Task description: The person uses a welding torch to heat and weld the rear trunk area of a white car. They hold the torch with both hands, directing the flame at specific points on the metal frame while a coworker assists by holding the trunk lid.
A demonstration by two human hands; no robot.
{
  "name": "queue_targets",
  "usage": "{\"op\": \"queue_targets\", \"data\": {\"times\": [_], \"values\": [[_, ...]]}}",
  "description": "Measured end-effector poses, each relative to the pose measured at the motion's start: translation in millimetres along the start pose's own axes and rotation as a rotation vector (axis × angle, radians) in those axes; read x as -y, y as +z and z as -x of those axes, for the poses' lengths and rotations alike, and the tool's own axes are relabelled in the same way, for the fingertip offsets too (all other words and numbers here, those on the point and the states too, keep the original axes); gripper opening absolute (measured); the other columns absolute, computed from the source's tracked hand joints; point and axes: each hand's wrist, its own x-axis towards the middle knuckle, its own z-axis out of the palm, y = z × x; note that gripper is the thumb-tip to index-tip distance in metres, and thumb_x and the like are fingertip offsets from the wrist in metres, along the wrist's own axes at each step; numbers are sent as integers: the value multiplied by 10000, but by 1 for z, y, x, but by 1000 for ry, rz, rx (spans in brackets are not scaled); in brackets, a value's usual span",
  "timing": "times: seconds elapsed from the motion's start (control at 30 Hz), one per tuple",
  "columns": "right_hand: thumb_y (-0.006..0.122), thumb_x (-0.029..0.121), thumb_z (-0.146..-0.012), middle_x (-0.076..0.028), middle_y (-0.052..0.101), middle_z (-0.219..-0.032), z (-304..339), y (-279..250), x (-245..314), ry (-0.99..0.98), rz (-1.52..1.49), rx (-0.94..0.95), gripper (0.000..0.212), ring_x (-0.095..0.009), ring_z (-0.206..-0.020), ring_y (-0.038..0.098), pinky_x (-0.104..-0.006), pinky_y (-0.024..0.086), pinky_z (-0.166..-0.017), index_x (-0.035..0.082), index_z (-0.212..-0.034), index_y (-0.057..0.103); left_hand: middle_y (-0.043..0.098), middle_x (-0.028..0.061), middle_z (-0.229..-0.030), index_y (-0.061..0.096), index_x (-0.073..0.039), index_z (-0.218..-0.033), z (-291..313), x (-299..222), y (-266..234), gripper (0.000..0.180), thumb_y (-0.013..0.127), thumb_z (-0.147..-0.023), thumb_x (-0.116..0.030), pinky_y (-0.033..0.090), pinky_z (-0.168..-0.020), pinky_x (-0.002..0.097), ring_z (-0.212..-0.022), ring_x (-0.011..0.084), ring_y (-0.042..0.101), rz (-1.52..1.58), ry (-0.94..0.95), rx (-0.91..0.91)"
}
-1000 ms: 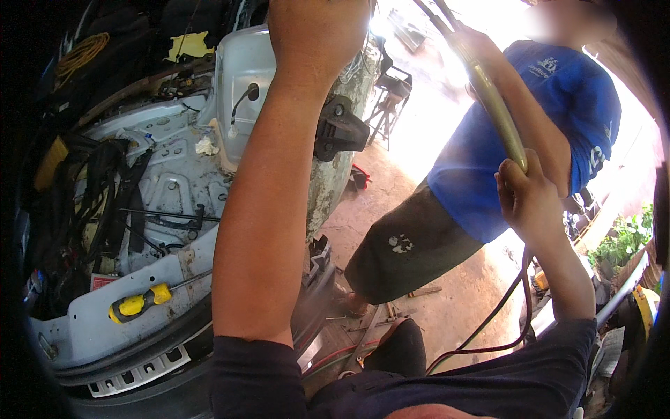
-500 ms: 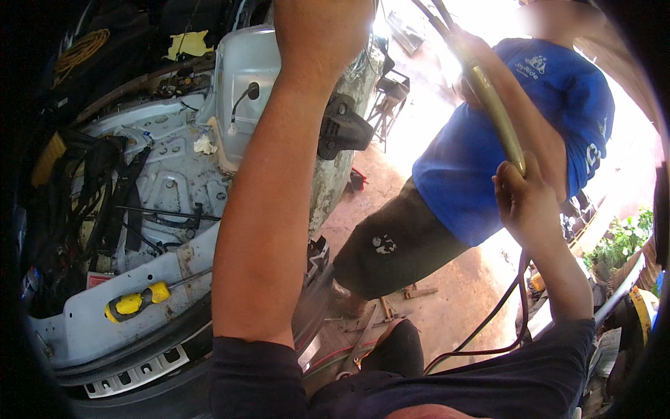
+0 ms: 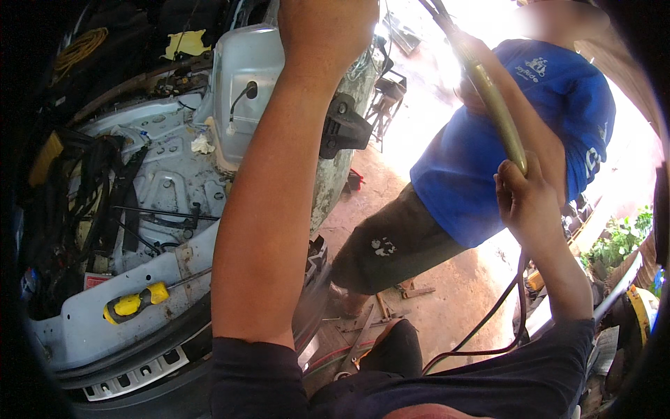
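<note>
My right hand (image 3: 523,183) is closed round the lower end of a brass-coloured gas torch (image 3: 499,115). The torch slants up and left, and its thin tubes run out at the top edge. Two hoses (image 3: 471,335), one dark and one reddish, hang below that hand. At the top edge my left hand (image 3: 326,31) is raised over the pale car body; its fingers lie out of view, so what it holds or touches is hidden. A black bracket (image 3: 343,127) is fixed to the body panel beside my left wrist.
A yellow and black screwdriver (image 3: 136,303) lies on the car's rear sill (image 3: 91,307). Dark cables (image 3: 91,188) fill the left side of the bay. A co-worker in a blue shirt (image 3: 474,167) stands close behind the torch. Metal tools (image 3: 380,307) lie on the floor.
My hands and the torch have barely moved. The view has shifted slightly, and the co-worker's torso has turned a little.
</note>
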Motion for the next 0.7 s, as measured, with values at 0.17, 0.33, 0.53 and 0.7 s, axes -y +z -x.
{"op": "queue_targets", "data": {"times": [0.17, 0.33, 0.53, 0.7], "values": [[689, 109, -931, -183, 604, -1118, -2, -2, 0, -10, 33, -3, 128, -404, -769, 730, -508, 605, -635, 114, -1034, 613, 728, 229, -985, 681, 30, -1150, -1, 0, 0, 289, 615, -984, -197, 532, -828, 429, -922, 375, 708, -37, 11, -7], [681, 100, -933, -192, 614, -1120, -6, -8, 0, -54, 90, -28, 133, -393, -828, 736, -500, 613, -679, 114, -1055, 631, 726, 207, -929, 684, 32, -1146, -2, 4, 2, 277, 615, -987, -185, 534, -790, 418, -860, 348, 707, 10, 26, -36], [668, 62, -930, -271, 604, -1250, -28, -16, 16, -56, -298, -145, 190, -405, -1068, 714, -487, 616, -832, 64, -1120, 678, 708, 184, -863, 681, 35, -1102, -1, -3, -3, 252, 616, -988, -181, 526, -735, 408, -776, 313, 689, -2, -57, 5], [701, -8, -857, -320, 555, -1391, -13, -4, -2, -17, -42, -39, 165, -470, -1160, 669, -506, 590, -921, 4, -1022, 709, 702, 200, -851, 672, 36, -1059, -2, -1, 0, 232, 612, -983, -175, 522, -732, 423, -772, 336, 686, 34, 35, -52]]}}
